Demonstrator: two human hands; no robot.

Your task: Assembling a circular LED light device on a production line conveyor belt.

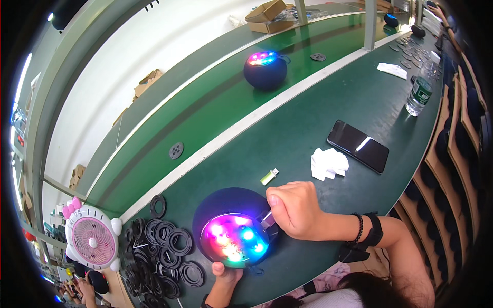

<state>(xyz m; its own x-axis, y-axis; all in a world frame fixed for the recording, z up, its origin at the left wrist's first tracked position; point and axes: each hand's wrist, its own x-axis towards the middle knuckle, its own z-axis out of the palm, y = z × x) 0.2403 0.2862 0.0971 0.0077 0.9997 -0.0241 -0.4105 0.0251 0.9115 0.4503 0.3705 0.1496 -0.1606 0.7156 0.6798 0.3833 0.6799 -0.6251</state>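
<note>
A round dark blue speaker (226, 199) lies tilted on the green bench in front of me, its disc of lights (233, 238) glowing pink, red and blue. My left hand (226, 277) supports it from below, the thumb against its lower rim and the other fingers hidden. At the speaker's right side my right hand (295, 208) is closed in a fist. A small greyish piece (268, 219) shows between that fist and the speaker; its kind is unclear. Just beyond lies a green USB stick (269, 176) with a metal plug.
Black rings (167, 241) are heaped at left beside a pink and white fan (92, 238). A crumpled tissue (328, 163), phone (358, 146) and water bottle (418, 96) lie or stand to the right. Across the white strip (226, 131) another lit speaker (265, 72) sits on the green belt.
</note>
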